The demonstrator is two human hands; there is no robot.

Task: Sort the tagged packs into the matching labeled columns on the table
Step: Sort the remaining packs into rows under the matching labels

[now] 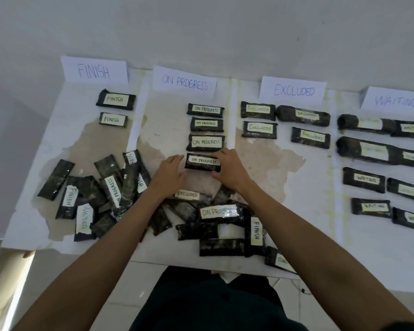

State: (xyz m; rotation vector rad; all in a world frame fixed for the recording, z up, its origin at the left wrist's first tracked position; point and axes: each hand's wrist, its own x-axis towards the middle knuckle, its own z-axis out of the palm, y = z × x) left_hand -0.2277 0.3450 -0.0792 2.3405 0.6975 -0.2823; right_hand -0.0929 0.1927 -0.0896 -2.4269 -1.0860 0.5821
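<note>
Four packs lie in a row under the ON PROGRESS sign (184,82), and the nearest one, the held pack (202,161), is at the foot of that column, just below its three neighbours and apart from them. Its long axis runs left to right across the column, parallel to the packs above. Its tag faces up, with the lettering upright as read from the person's side.

The right hand (227,168) pinches the pack's right end, fingers curled over the far edge and thumb at the near edge. The left hand (169,174) reaches in with fairly straight fingers whose tips are at the left end. Whether they actually touch it I cannot tell.

Further out, two FINISH packs (115,100) sit under the FINISH sign (93,70). Four EXCLUDED packs (258,129) lie under the EXCLUDED sign (293,90). About eight WAITING packs (363,180), some cut off by the frame, lie under the WAITING sign (396,100).

A jumbled pile (110,185) spreads along the near edge of the surface (273,187), on both sides of the arms. Tags for all four labels show in it, and several packs lie tag-down or askew. I judge the sorting roughly half done, with FINISH the thinnest column.
</note>
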